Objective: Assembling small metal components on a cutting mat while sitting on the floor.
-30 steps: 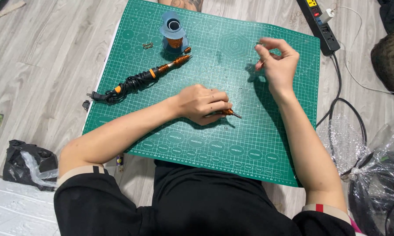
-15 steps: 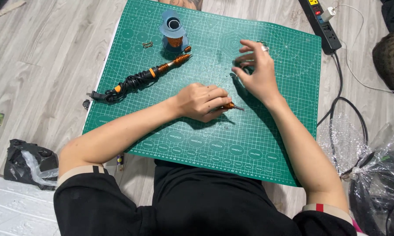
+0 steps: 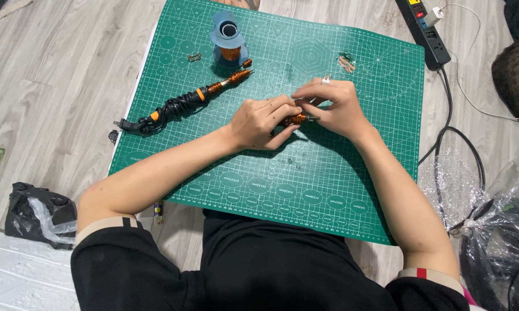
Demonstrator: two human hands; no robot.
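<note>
A green cutting mat (image 3: 328, 190) lies on a pale wooden floor (image 3: 52, 86), and everything here is placed against it. Near the mat's middle, both hands meet over a small orange-handled tool (image 3: 297, 119) with a thin metal tip. The left hand (image 3: 262, 122) is clenched around the tool's orange handle, fingers curled over it and knuckles up, holding it just above the mat. The right hand (image 3: 335, 106), which wears a ring, comes in from the mat's right half; its thumb and forefinger pinch together at the tool's metal tip. Whether something tiny sits between those fingertips cannot be told.

Toward the mat's upper left lies a soldering iron (image 3: 204, 95) with an orange and black grip, its tip pointing to the mat's centre and its black cord (image 3: 150, 118) bundled in coils near the mat's left edge. Just above the iron, close to the mat's top edge, stands a blue spool (image 3: 227, 37) wound with copper-coloured wire. A small metal clip (image 3: 194, 57) lies on the mat just left of the spool. Near the mat's upper right part lies a small cluster of parts (image 3: 346, 61), too small to make out.

Off the mat's top right corner a black power strip (image 3: 423, 29) rests on the floor. Clear plastic wrap (image 3: 490, 213) lies beyond the mat's right edge, and a black plastic bag (image 3: 37, 213) lies off its lower left corner.
</note>
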